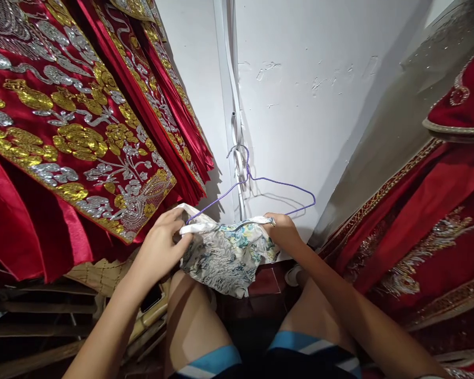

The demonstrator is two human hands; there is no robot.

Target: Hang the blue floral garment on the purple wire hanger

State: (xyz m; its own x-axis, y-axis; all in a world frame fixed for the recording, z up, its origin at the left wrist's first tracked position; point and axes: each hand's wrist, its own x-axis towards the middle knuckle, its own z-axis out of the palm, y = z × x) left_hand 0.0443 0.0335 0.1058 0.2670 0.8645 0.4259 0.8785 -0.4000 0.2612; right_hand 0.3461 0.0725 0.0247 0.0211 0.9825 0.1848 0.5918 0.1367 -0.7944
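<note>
garment [223,263]: crinkled matt cloth | hanger [249,175]: smooth plastic-looking wire | wall [300,126]: chipped paint
</note>
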